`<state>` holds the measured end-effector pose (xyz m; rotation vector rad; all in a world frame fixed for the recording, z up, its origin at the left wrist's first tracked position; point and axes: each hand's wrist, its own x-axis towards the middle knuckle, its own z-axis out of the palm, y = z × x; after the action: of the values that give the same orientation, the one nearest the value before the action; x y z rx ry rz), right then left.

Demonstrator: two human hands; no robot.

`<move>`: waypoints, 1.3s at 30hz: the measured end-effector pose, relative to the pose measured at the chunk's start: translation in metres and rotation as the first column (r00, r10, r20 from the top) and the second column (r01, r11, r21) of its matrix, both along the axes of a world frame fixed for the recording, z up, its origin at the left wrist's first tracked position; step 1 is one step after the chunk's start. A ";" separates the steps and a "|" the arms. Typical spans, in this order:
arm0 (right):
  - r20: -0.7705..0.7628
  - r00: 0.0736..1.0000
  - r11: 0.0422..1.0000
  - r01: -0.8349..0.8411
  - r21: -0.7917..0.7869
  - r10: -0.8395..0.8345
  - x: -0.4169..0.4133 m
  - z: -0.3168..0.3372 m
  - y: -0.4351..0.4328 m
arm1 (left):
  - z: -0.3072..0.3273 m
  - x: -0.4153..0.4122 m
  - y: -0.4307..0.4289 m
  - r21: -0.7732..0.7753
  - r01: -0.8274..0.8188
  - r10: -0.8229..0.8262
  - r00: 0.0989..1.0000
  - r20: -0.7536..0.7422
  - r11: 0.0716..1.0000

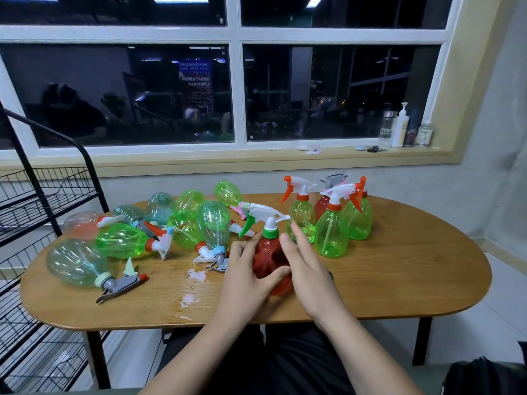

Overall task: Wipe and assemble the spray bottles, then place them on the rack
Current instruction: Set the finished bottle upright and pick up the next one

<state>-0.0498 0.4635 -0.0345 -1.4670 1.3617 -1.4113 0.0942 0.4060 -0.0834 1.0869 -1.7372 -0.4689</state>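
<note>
Head view: left hand (245, 270) wraps the red spray bottle (266, 252), right hand (303, 262) straight-fingered at its 3 o'clock; probably light, slick, squashy, so hold the belly.

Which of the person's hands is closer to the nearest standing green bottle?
Right. The right hand is just left of the green bottle, fingers straight. The left hand is farther left, gripping the red bottle that sits between the hands.
</note>
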 end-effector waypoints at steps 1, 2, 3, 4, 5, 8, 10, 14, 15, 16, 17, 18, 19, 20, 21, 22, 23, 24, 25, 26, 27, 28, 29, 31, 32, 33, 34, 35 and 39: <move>0.005 1.000 1.000 0.007 -0.017 -0.007 0.000 0.001 0.000 | 0.001 0.000 0.001 0.002 -0.001 0.001 1.000 -0.001 1.000; 0.001 1.000 0.999 0.018 -0.034 -0.018 0.001 0.002 0.000 | 0.002 0.000 0.002 0.006 -0.003 0.003 1.000 -0.005 1.000; -0.011 0.999 0.998 0.032 -0.053 -0.032 0.002 0.000 0.000 | 0.002 0.000 0.003 0.014 -0.006 0.006 1.000 -0.013 1.000; -0.020 0.999 0.997 0.044 -0.068 -0.045 0.004 -0.004 0.000 | 0.003 -0.001 0.004 0.025 -0.005 0.005 1.000 -0.028 1.000; -0.017 0.999 0.996 0.049 -0.078 -0.050 0.005 -0.011 -0.001 | 0.004 -0.002 0.006 0.047 0.000 0.003 0.999 -0.050 0.999; -0.043 0.999 0.998 0.014 -0.065 -0.017 0.009 -0.030 -0.001 | 0.005 -0.002 0.011 0.094 0.009 -0.001 0.996 -0.084 0.996; -0.079 0.997 0.999 0.009 -0.038 -0.012 0.009 -0.036 -0.001 | 0.006 -0.001 0.012 0.100 0.007 0.001 0.996 -0.085 0.995; -0.131 0.990 0.998 0.049 0.044 -0.043 0.000 -0.047 -0.009 | 0.003 -0.002 0.009 0.109 0.026 -0.017 0.996 -0.085 0.994; -0.119 0.992 0.998 0.049 0.051 -0.042 -0.002 -0.048 -0.011 | 0.003 -0.002 0.009 0.103 0.024 -0.016 0.997 -0.074 0.994; -0.091 0.995 0.997 0.039 0.063 -0.034 -0.004 -0.046 -0.012 | 0.004 -0.003 0.009 0.095 0.025 -0.019 0.998 -0.059 0.995; -0.033 0.999 0.997 0.027 0.078 -0.025 -0.005 -0.044 -0.012 | 0.004 -0.004 0.008 0.086 0.026 -0.022 0.999 -0.047 0.996; 0.041 0.999 0.995 0.012 0.095 -0.016 -0.007 -0.042 -0.013 | 0.004 -0.004 0.008 0.082 0.026 -0.023 0.999 -0.045 0.996; 0.111 0.994 0.995 -0.001 0.104 -0.011 -0.008 -0.041 -0.014 | 0.004 -0.004 0.008 0.088 0.026 -0.022 0.999 -0.050 0.996; 0.175 0.984 0.994 0.001 0.105 -0.020 -0.010 -0.042 -0.016 | 0.003 -0.004 0.007 0.105 0.030 -0.023 0.998 -0.063 0.994; 0.231 0.972 0.995 0.021 0.100 -0.044 -0.013 -0.045 -0.018 | 0.003 -0.003 0.006 0.121 0.035 -0.025 0.996 -0.084 0.992; 0.269 0.961 0.995 0.039 0.087 -0.062 -0.016 -0.048 -0.019 | 0.003 -0.003 0.007 0.131 0.038 -0.023 0.994 -0.110 0.991; 0.305 0.950 0.996 0.044 0.076 -0.065 -0.017 -0.049 -0.019 | 0.004 -0.004 0.008 0.135 0.040 -0.021 0.990 -0.140 0.990; 0.347 0.936 0.997 0.031 0.066 -0.053 -0.017 -0.049 -0.017 | 0.005 -0.005 0.010 0.139 0.040 -0.015 0.984 -0.175 0.989; 0.403 0.914 0.998 0.012 0.061 -0.036 -0.017 -0.048 -0.016 | 0.008 -0.005 0.012 0.140 0.043 -0.011 0.976 -0.216 0.989; 0.455 0.890 0.998 -0.016 0.053 -0.009 -0.017 -0.047 -0.014 | 0.010 -0.006 0.014 0.137 0.046 -0.009 0.966 -0.258 0.989; 0.504 0.863 0.998 -0.045 0.031 0.023 -0.017 -0.045 -0.013 | 0.013 -0.007 0.016 0.136 0.051 -0.009 0.956 -0.292 0.989; 0.547 0.836 0.998 -0.060 0.018 0.040 -0.016 -0.043 -0.013 | 0.014 -0.010 0.017 0.139 0.060 -0.013 0.947 -0.320 0.988; 0.589 0.806 0.998 -0.068 0.008 0.050 -0.015 -0.038 -0.012 | 0.016 -0.012 0.018 0.145 0.074 -0.019 0.937 -0.348 0.987; 0.660 0.749 0.998 -0.068 -0.003 0.053 -0.012 -0.028 -0.010 | 0.019 -0.016 0.020 0.153 0.100 -0.032 0.917 -0.397 0.983; 0.692 0.717 0.995 -0.102 -0.006 0.078 -0.009 -0.023 -0.008 | 0.022 -0.018 0.021 0.148 0.111 -0.040 0.909 -0.415 0.983; 0.724 0.682 0.990 -0.141 -0.009 0.104 -0.007 -0.019 -0.006 | 0.024 -0.020 0.022 0.135 0.116 -0.049 0.904 -0.424 0.984; 0.747 0.650 0.982 -0.187 -0.020 0.139 -0.004 -0.017 -0.004 | 0.026 -0.022 0.023 0.122 0.122 -0.060 0.904 -0.424 0.985; 0.773 0.613 0.974 -0.227 -0.024 0.162 -0.001 -0.017 -0.002 | 0.028 -0.024 0.022 0.106 0.124 -0.069 0.906 -0.419 0.987; 0.819 0.543 0.952 -0.305 -0.011 0.183 0.000 -0.020 0.004 | 0.034 -0.027 0.016 0.078 0.086 -0.049 0.921 -0.388 0.993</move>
<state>-0.0498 0.4679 -0.0540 -0.6725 0.5921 -1.4779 0.0669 0.4216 -0.0491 0.9267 -1.4168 -0.7609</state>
